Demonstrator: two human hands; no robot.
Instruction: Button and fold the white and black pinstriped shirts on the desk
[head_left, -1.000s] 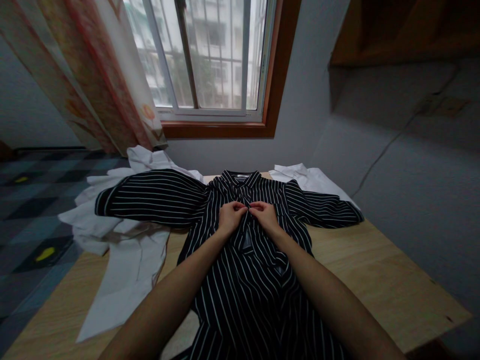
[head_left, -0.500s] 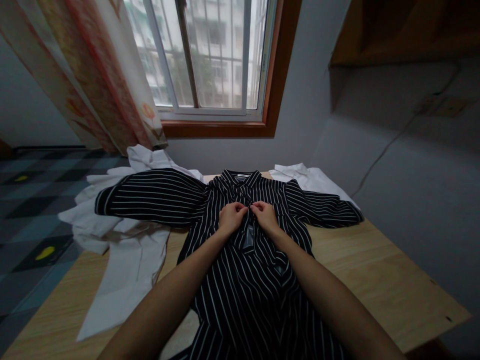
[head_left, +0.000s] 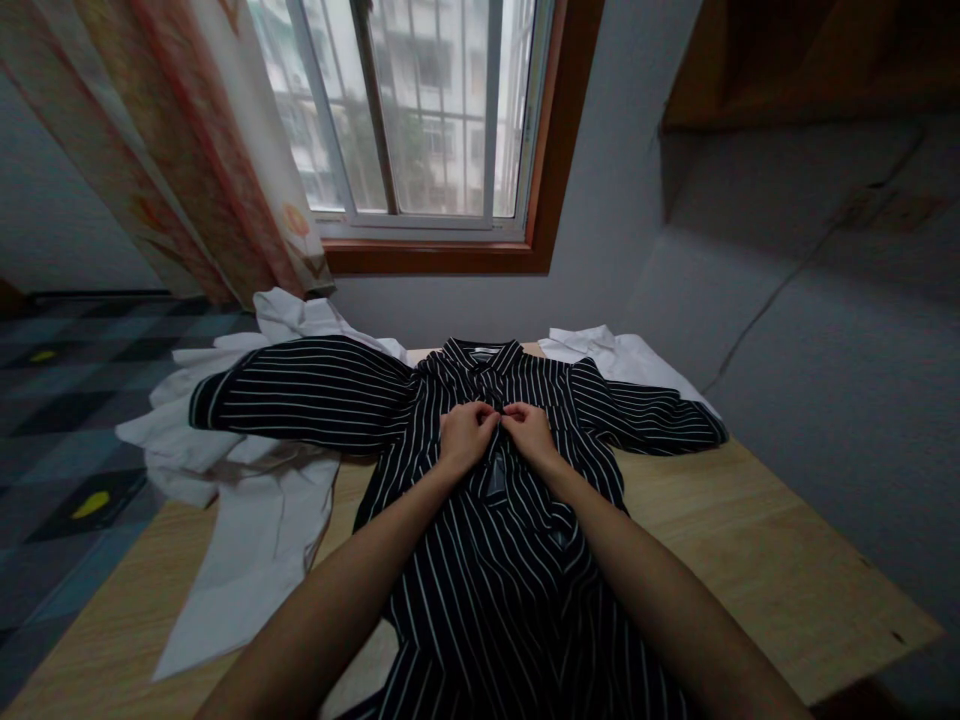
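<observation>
- Striped collared shirt (head_left: pixel 480 590): face up on the wooden table (head_left: pixel 757 540); probably light, limp, easily creased.
- My left hand (head_left: pixel 466 434) and right hand (head_left: pixel 529 432): fingertips pinched together at its upper front; exact fold hidden.
- Firmest purchase, I judge: the front edges (head_left: pixel 513 472).
- White cloth (head_left: pixel 247 560): partly under one sleeve (head_left: pixel 315 392).
</observation>
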